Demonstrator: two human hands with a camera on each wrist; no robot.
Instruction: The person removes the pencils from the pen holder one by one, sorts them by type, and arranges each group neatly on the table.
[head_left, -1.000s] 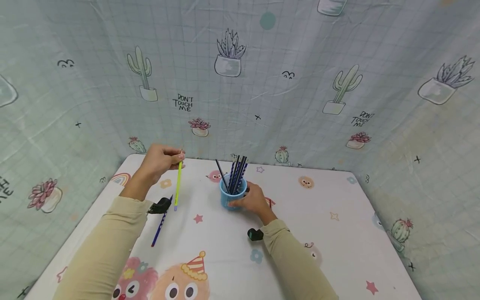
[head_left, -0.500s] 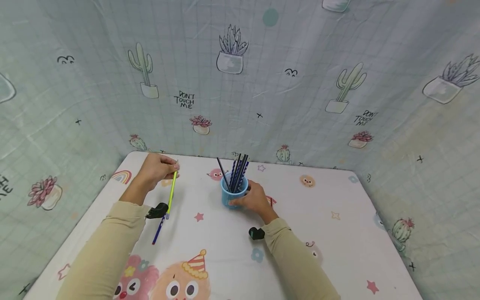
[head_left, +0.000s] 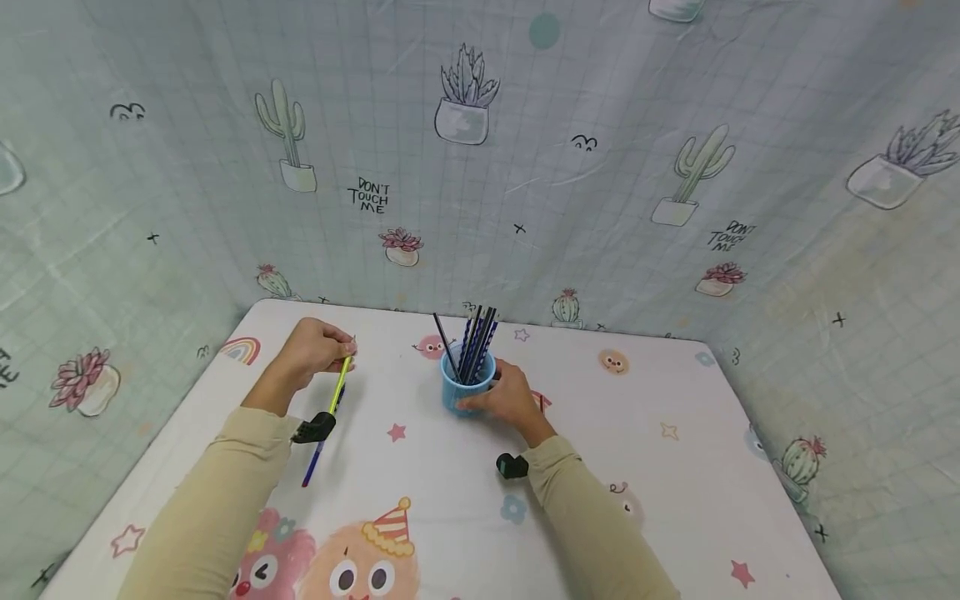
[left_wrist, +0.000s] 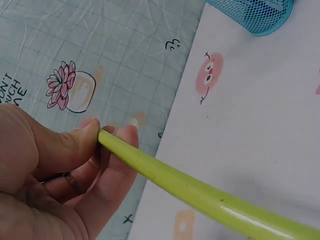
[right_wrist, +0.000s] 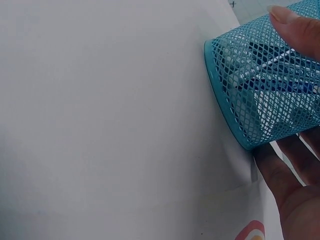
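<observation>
Between thumb and fingers, my left hand [head_left: 315, 348] pinches one end of a yellow-green pencil [head_left: 341, 382], which slants down toward my wrist. A dark blue patterned pencil [head_left: 313, 463] lies on the table below it, partly covered by the black wrist camera. In the left wrist view the yellow-green pencil [left_wrist: 200, 192] runs toward the lower right. My right hand [head_left: 512, 403] grips the side of a light blue mesh pencil cup [head_left: 459, 398]. Several dark and blue pencils [head_left: 477, 346] stand in the cup. The right wrist view shows thumb and fingers around the mesh [right_wrist: 270, 75].
The white table cover [head_left: 585, 433] is printed with cartoon faces, stars and flowers. Behind the table and along both sides hangs a grey-green cloth [head_left: 517, 183] with cactus prints. Black wrist cameras [head_left: 512, 466] sit at both sleeves.
My left hand has come lower and slightly left, toward me. The yellow-green pencil has tilted, its lower end swinging left over the blue pencil. My right hand and the cup stay put.
</observation>
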